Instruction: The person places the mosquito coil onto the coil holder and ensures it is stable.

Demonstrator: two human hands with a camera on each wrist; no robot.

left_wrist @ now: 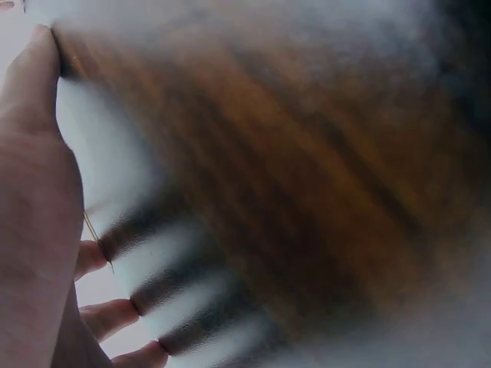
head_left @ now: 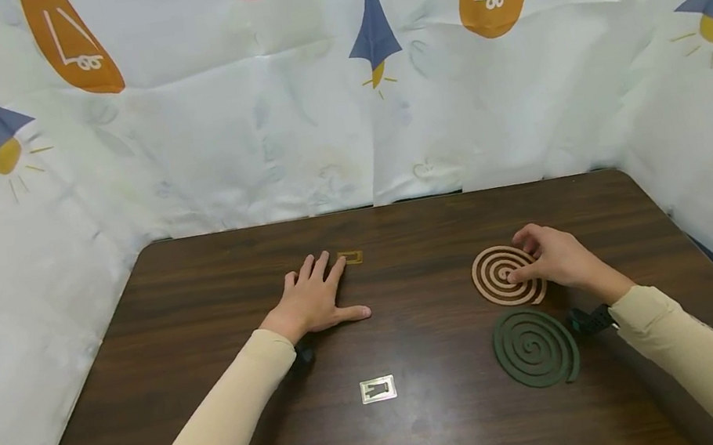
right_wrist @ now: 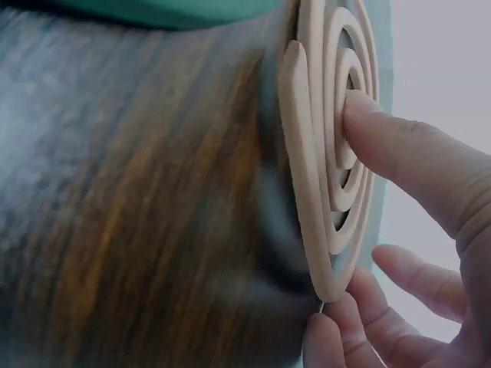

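One flat, round, tan spiral coil (head_left: 497,281) is lying under the thumb of my right hand (head_left: 554,257). That thumb is pressing near the middle of the spiral while my other right fingers are curling at its outer edge, so I am holding the coil between them; whether it is resting flat or rising slightly from the dark brown wood-grain table (head_left: 450,429), I cannot tell. A flat, dark green spiral coil (head_left: 532,347) is lying nearer my body than my right fingers, just beside the tan one, its outer tail pointing towards me.

My left hand (head_left: 314,299) is reaching well to the left of both coils, palm down, its fingers spreading wide and its thumb stretching out towards the right. Just beyond my left index fingertip, a small, gold-coloured, rectangular metal plate (head_left: 351,257) is lying; whether the finger is touching it, I cannot tell. Nearer my body than my left thumb, a small, shiny, silver-coloured rectangular plate with a cut-out shape (head_left: 378,389) is resting well apart from either hand. Beyond all my fingers, a white curtain (head_left: 312,135) printed with blue lamps and orange bulbs is hanging behind the table's far edge.
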